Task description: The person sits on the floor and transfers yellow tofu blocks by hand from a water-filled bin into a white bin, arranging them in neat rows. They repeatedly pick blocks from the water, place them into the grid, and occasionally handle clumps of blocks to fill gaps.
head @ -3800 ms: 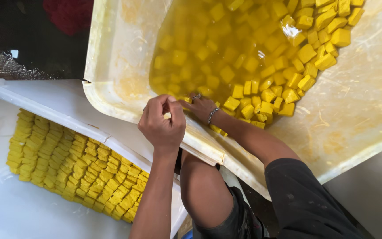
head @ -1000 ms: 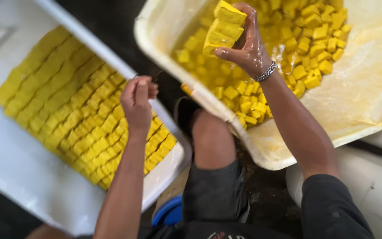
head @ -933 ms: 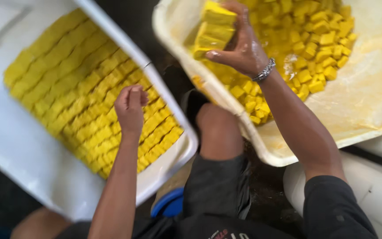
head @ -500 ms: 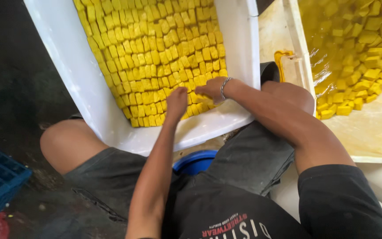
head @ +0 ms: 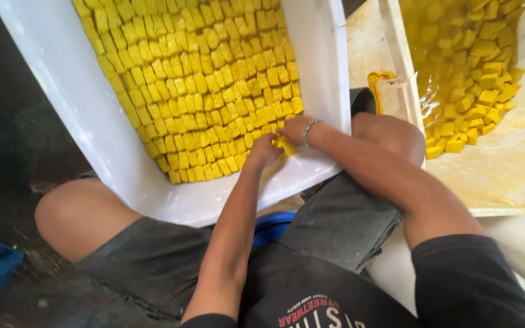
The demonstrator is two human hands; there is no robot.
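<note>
Pressing too hard is the first risk: your left hand [head: 262, 152] and right hand [head: 294, 129] meet over a few yellow cubes [head: 285, 146] at the near end of the white tray [head: 68, 103], and they look soft enough to crumble or smear if the fingers close further. Your left hand is curled with its fingertips against the cubes; your right hand lies beside it, fingers bent down on the same spot, the metal bracelet [head: 308, 130] at its wrist. Whether either hand truly pinches a cube or only pushes it I cannot tell, since the fingers hide the contact.

The cubes sit between the two hands, at about 2 o'clock from your left hand and 7 o'clock from your right, touching both.

A sideways shove could knock the packed rows [head: 195, 79] out of line; they begin just at 11 o'clock from your hands and run up the tray. The tray leans on your knees, so a shifted leg might tip it and slide the rows.

Farther off, at 2 o'clock, the tub [head: 518, 176] holds loose cubes in yellow liquid [head: 451, 79]; wet fingers may slip or drip onto the packed ones.
</note>
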